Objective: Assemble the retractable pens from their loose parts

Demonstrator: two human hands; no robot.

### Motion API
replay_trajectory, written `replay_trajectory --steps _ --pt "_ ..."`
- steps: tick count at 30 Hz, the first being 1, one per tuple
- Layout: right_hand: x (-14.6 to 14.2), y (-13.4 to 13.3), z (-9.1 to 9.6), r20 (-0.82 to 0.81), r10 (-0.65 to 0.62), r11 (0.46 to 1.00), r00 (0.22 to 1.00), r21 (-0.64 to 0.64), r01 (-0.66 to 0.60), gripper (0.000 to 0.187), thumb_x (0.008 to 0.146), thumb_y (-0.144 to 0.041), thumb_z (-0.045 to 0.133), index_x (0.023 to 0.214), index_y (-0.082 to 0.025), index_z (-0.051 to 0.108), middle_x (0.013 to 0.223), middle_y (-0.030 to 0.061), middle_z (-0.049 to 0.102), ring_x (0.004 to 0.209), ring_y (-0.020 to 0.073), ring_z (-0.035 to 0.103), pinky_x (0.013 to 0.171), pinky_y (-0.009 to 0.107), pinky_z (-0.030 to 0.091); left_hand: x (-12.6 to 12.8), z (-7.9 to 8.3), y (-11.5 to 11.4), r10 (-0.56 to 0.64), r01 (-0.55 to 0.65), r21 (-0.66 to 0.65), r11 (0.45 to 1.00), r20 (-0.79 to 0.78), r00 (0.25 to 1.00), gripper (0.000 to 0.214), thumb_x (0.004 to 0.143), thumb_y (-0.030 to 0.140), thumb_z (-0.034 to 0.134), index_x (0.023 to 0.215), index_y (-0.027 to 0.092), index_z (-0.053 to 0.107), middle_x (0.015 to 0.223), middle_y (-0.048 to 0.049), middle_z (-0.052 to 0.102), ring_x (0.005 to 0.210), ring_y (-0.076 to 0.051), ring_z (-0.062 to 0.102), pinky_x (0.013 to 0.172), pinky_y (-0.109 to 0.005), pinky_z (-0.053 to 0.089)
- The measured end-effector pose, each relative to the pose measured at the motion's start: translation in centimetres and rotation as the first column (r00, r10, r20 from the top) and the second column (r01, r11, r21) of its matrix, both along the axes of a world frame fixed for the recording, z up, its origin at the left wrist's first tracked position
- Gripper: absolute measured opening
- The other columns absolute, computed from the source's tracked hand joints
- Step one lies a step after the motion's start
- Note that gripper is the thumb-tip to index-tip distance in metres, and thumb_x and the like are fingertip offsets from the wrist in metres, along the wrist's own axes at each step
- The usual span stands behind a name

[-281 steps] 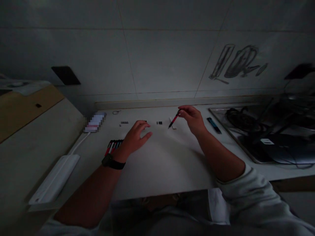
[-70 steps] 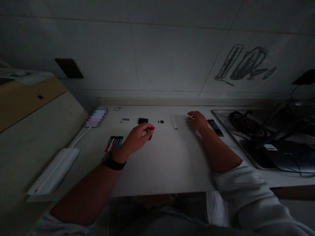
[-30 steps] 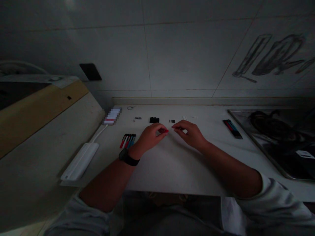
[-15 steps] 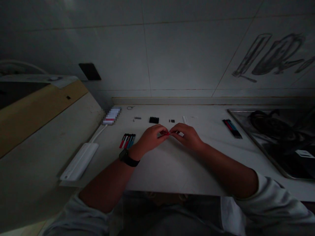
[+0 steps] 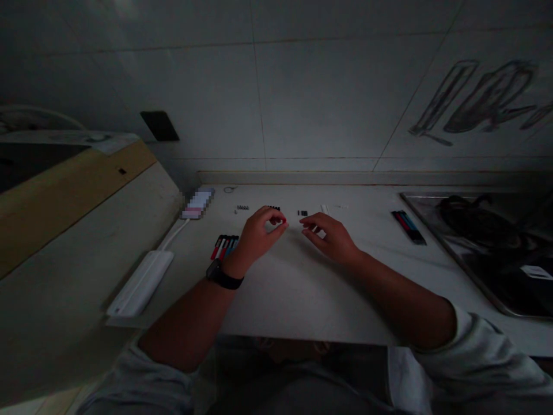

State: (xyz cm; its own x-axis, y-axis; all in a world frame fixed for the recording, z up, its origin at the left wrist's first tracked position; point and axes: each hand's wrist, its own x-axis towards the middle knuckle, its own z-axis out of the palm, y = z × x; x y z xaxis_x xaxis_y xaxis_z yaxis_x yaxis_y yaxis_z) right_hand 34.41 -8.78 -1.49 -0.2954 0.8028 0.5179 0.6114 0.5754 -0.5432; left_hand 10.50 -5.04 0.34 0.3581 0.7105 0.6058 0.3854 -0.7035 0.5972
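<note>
Between the curled thumb and fingers of my left hand (image 5: 259, 233) is a small red piece (image 5: 284, 221), mostly covered by the fingertips. My right hand (image 5: 330, 235) hovers just to its right, thumb and index tip slightly apart, with nothing visible between them. Behind my left hand a row of black parts (image 5: 273, 208) is partly hidden. Left of my wrist lie several red, white and blue pen-like pieces with black ends (image 5: 223, 245). Beyond my right hand are small dark pieces (image 5: 303, 213) and thin white strips (image 5: 325, 210).
Small grey pieces (image 5: 242, 207) lie at the back left, near a phone (image 5: 199, 203) cabled to a white power strip (image 5: 141, 283). A pack of dark, red and blue sticks (image 5: 408, 227) lies right, beside a metal sink (image 5: 453, 271). The tiled wall (image 5: 319, 98) closes the back.
My hands have parted from each other. My left hand has moved left and slightly back with the red piece, now partly covering the black parts; my right fingers have come off it.
</note>
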Motion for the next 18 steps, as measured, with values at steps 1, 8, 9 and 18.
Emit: replay_trajectory --steps 1,8,9,18 --pt "0.0 0.0 -0.1 0.011 0.01 1.0 1.0 -0.012 -0.01 0.024 0.1 -0.034 0.063 0.121 -0.025 0.069 0.107 0.0086 0.072 0.09 0.0202 0.069 0.077 0.033 0.058 0.1 0.0 -0.1 -0.023 0.023 -0.026 0.999 0.011 1.0 0.01 0.088 0.016 0.074 0.094 0.02 0.067 0.091 -0.0021 0.07 0.085 -0.016 0.065 0.083 -0.031 0.053" --pt "-0.4 -0.2 0.4 0.052 0.115 0.993 0.992 -0.037 -0.113 0.02 0.099 -0.035 0.063 0.114 -0.024 0.071 0.104 0.0078 0.073 0.097 0.0219 0.067 0.089 0.038 0.053 0.5 -0.1 -1.0 -0.206 0.209 -0.171 0.963 0.036 0.978 0.005 0.092 0.02 0.07 0.097 0.02 0.067 0.092 -0.002 0.072 0.088 -0.015 0.067 0.084 -0.029 0.054" --pt "-0.5 -0.3 0.4 0.051 0.114 0.993 0.992 -0.048 -0.111 0.019 0.1 -0.034 0.063 0.112 -0.023 0.071 0.102 0.0074 0.073 0.095 0.0214 0.068 0.087 0.037 0.053 0.5 -0.1 -1.1 -0.223 0.225 -0.177 0.958 0.034 0.974 0.005 0.093 0.02 0.07 0.097 0.02 0.067 0.093 -0.0023 0.072 0.088 -0.015 0.067 0.085 -0.029 0.054" --pt "0.8 -0.1 1.6 0.058 0.008 1.0 0.998 0.022 -0.009 0.02 0.101 -0.036 0.059 0.111 -0.024 0.072 0.102 0.0086 0.074 0.091 0.0221 0.068 0.083 0.036 0.053 -1.6 0.4 1.1 -0.032 0.065 -0.164 0.984 0.196 0.98 0.025 0.096 0.031 0.068 0.119 0.022 0.065 0.112 -0.0077 0.072 0.099 -0.017 0.069 0.094 -0.032 0.055"
